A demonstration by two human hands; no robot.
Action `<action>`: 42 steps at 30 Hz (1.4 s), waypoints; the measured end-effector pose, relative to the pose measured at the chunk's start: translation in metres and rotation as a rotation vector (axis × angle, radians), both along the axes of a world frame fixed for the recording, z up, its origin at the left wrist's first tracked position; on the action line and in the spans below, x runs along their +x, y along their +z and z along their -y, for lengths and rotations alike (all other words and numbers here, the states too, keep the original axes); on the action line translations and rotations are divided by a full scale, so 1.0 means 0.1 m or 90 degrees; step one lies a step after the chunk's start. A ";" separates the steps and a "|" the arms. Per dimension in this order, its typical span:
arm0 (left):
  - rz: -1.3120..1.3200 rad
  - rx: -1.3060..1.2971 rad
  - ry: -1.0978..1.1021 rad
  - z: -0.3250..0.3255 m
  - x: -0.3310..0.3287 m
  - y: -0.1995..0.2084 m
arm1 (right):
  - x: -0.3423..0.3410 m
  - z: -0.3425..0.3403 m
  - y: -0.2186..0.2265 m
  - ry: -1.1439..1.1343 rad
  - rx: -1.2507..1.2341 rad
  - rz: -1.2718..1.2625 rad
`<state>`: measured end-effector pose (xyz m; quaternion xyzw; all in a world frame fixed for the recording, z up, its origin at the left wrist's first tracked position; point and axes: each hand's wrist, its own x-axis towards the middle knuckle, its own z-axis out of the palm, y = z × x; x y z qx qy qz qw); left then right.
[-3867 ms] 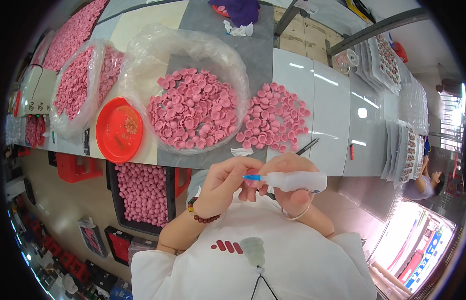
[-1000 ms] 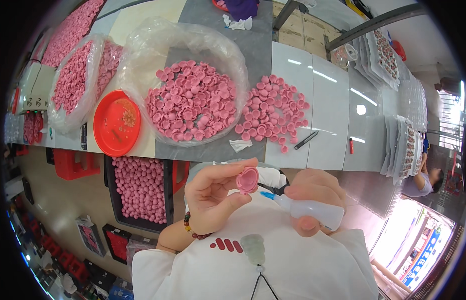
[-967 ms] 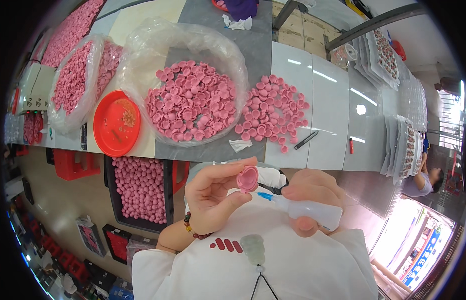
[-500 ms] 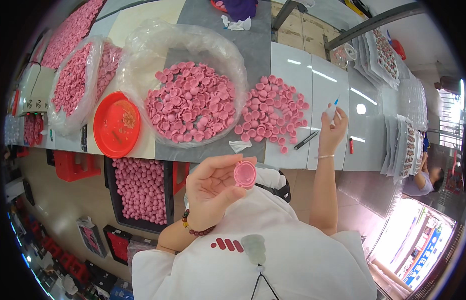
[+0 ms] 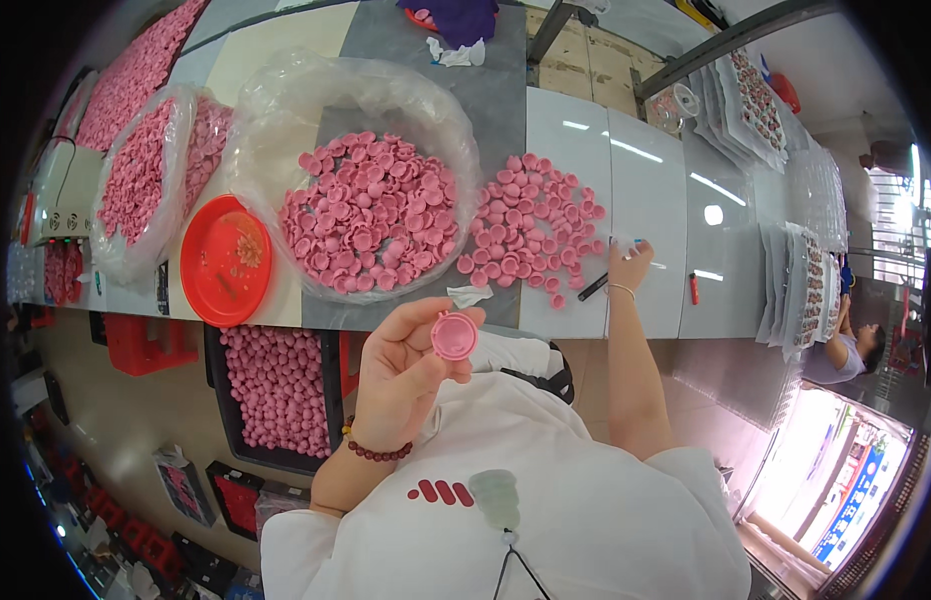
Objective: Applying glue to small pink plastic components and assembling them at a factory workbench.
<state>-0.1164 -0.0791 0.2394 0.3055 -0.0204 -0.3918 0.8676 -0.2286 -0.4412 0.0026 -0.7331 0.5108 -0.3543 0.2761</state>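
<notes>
My left hand (image 5: 391,375) is raised in front of my chest, its fingers and thumb closed on a round, hollow pink plastic half-shell (image 5: 454,337). The open side of the shell faces up. Over the table's near edge, to the right, my right hand (image 5: 629,268) is closed around a slim tool with a blue tip (image 5: 639,241); most of that tool is hidden by the fingers. Loose pink half-shells (image 5: 531,215) lie spread on the table beside my right hand. A dark pen-like stick (image 5: 593,287) lies just left of this hand.
A large clear plastic bag (image 5: 276,100) full of pink half-shells lies open on the table. Left of it are a red plate (image 5: 193,262) and another filled bag (image 5: 186,185). Below stands a black crate (image 5: 336,400) of pink balls. A red stick (image 5: 694,289) lies at right.
My right hand has moved left and down toward the loose shells, with the blue-tipped tool in it. My left hand has shifted slightly left, and the pink half-shell it holds now faces up more.
</notes>
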 end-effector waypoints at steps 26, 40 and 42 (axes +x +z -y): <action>0.127 0.048 -0.009 0.10 -0.11 0.05 | 0.44 -1.79 2.31 0.650 0.662 0.416; 0.209 0.069 0.019 0.21 -0.17 0.09 | 0.44 -1.88 2.46 0.793 0.315 0.327; 0.202 0.076 0.034 0.21 -0.17 0.10 | 0.45 -1.89 2.45 0.796 0.253 0.288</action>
